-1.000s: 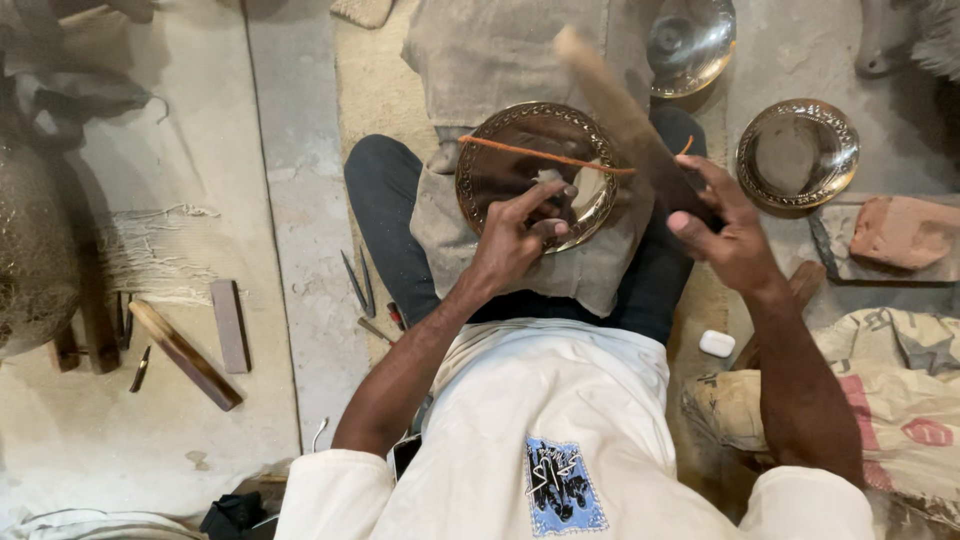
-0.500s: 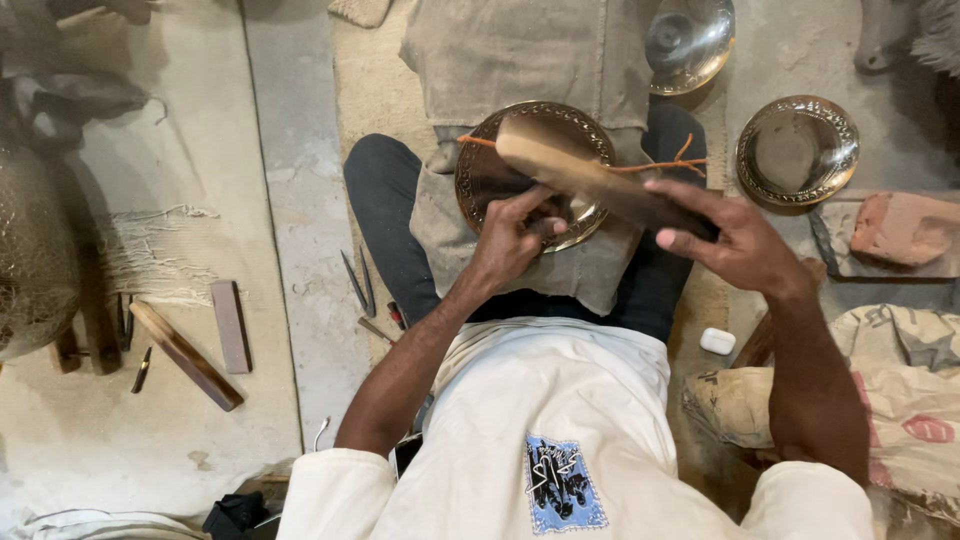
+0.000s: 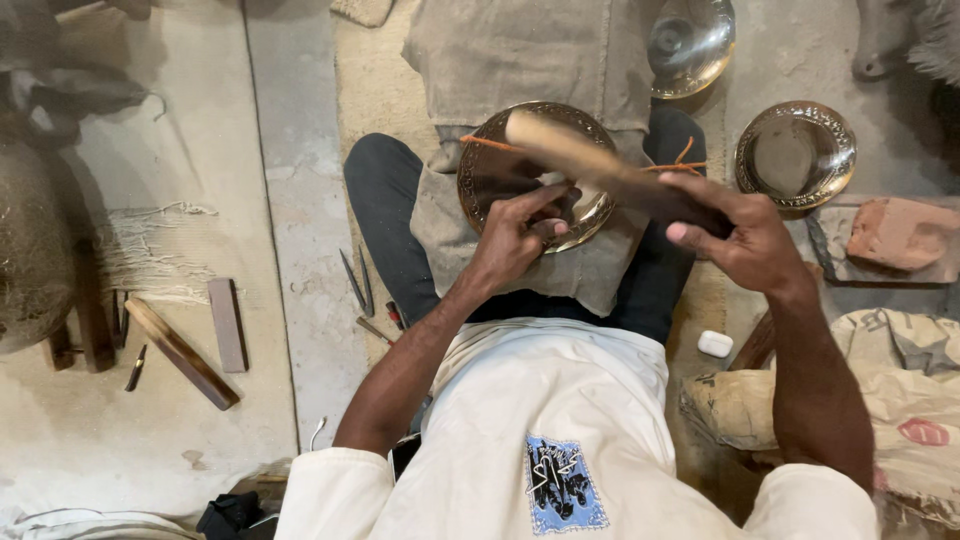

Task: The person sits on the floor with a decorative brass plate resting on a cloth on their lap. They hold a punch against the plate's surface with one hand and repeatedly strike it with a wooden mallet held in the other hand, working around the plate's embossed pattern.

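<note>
A round brass plate [image 3: 497, 165] with a patterned rim rests on a grey cloth over my lap, tied with an orange cord. My left hand [image 3: 520, 238] is closed on a small tool pressed against the plate's surface. My right hand [image 3: 745, 235] grips the dark end of a wooden mallet stick [image 3: 580, 160], whose pale end lies low over the plate, just above my left hand.
Two more metal plates [image 3: 795, 150] [image 3: 690, 40] lie at the upper right. A reddish brick [image 3: 900, 232] sits at the right, a white block [image 3: 714, 343] by my leg. Wooden sticks [image 3: 180, 352] and thin metal tools [image 3: 357, 282] lie on the floor at the left.
The wooden stick was raised and tilted a second ago; my right hand has swung it down to the tool over the plate. My left hand stays in place.
</note>
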Tool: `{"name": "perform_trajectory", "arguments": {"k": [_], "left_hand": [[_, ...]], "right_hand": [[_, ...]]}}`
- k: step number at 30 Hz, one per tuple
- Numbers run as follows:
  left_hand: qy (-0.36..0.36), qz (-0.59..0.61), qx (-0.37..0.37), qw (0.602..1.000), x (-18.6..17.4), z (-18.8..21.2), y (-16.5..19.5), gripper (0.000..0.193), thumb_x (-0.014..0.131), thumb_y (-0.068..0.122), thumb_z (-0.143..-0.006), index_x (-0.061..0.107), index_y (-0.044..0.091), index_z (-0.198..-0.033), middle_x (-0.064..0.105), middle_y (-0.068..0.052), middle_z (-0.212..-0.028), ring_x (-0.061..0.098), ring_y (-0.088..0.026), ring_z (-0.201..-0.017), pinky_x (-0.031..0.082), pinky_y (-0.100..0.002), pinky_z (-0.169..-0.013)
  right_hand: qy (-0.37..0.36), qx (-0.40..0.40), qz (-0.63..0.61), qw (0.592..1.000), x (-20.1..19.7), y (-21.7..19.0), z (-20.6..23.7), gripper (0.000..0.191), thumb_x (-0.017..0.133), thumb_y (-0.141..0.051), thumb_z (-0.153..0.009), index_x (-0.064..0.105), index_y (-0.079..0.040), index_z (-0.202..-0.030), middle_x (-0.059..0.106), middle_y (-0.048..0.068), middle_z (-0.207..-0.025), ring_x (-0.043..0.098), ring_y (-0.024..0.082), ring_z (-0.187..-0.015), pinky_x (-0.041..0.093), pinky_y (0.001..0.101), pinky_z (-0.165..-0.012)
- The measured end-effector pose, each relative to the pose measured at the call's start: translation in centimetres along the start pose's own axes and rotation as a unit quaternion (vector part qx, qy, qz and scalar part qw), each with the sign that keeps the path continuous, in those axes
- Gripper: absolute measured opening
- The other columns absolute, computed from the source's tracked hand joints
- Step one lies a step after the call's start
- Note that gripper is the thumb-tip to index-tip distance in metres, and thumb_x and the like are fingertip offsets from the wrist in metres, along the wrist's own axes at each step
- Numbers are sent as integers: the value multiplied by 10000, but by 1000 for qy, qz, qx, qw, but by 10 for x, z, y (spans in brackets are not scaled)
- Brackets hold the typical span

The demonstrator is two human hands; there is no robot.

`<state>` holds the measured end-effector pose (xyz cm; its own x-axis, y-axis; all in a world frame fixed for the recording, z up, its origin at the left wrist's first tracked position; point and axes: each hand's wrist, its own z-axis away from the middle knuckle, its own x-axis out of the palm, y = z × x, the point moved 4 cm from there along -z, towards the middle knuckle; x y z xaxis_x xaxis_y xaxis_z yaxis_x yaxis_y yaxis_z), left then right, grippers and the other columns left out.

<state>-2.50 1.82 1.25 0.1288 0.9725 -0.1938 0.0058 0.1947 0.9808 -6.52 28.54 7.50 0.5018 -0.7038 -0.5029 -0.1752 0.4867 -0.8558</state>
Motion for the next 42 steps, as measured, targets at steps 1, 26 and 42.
{"name": "perform_trajectory", "arguments": {"k": [1, 26, 42], "left_hand": [[-4, 4, 1, 1000, 0, 0, 0, 477, 769, 34, -875, 648, 39, -1336, 780, -171, -1075, 772, -212, -931, 612, -331, -798], [35, 4, 10, 999, 10, 0, -1, 444, 788, 48, -887, 648, 37, -1308, 794, -143, -987, 766, -181, -868, 607, -332, -779], [30, 20, 7, 999, 11, 0, -3, 457, 753, 17, -891, 638, 23, -1334, 790, -152, -1019, 771, -192, -912, 625, -327, -785]], "right_hand": [[25, -36, -14, 999, -3, -3, 0, 578, 745, -229, -922, 573, -128, -1465, 685, 131, -1329, 642, 186, -1188, 499, 347, -1032], [26, -81, -14, 996, -13, 14, -5, 613, 753, -245, -969, 560, -129, -1539, 668, 126, -1416, 653, 239, -1273, 508, 381, -1116], [43, -27, -108, 993, -11, 23, 0, 635, 699, -304, -1001, 466, -157, -1573, 601, 57, -1421, 642, 146, -1116, 571, 308, -938]]}}
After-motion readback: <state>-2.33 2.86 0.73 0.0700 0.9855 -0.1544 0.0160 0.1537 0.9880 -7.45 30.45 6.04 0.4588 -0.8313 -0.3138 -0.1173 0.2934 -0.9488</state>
